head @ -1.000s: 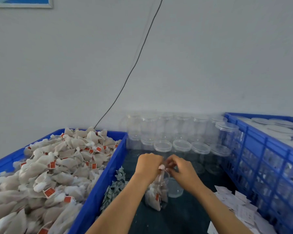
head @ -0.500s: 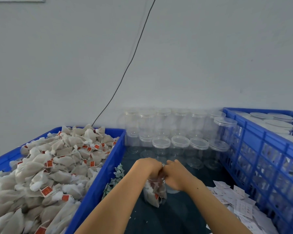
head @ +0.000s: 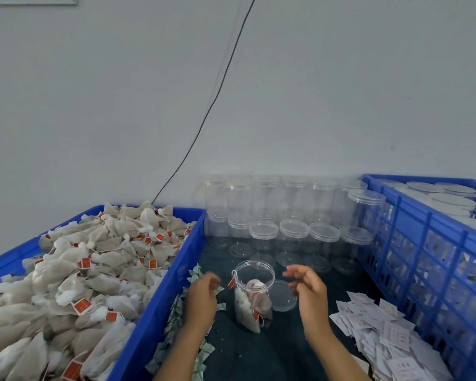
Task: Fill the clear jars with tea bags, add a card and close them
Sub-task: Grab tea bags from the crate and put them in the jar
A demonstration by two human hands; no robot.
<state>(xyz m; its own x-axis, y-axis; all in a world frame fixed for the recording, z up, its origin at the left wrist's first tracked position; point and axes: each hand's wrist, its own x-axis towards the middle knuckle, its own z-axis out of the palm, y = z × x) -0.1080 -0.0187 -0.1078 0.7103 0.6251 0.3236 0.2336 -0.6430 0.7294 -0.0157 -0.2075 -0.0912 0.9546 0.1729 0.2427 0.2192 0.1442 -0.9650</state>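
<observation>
A clear jar (head: pixel 254 294) stands open on the dark table between my hands, holding several tea bags; one red tag hangs over its left rim. Its clear lid (head: pixel 284 296) lies flat just right of it. My left hand (head: pixel 202 296) is left of the jar, fingers loosely curled over the green-printed cards (head: pixel 176 323), holding nothing I can see. My right hand (head: pixel 308 288) hovers right of the jar above the lid, fingers relaxed and empty. A blue crate (head: pixel 160 298) at left is heaped with tea bags (head: pixel 94 270).
Several empty lidded clear jars (head: pixel 291 229) stand stacked against the wall behind. A blue slatted crate (head: pixel 423 243) at right holds filled jars with lids showing on top. White cards (head: pixel 382 334) lie scattered at lower right. A black cable runs up the wall.
Both hands were together at the jar's mouth pushing tea bags in; they have now parted to either side, leaving the jar standing free.
</observation>
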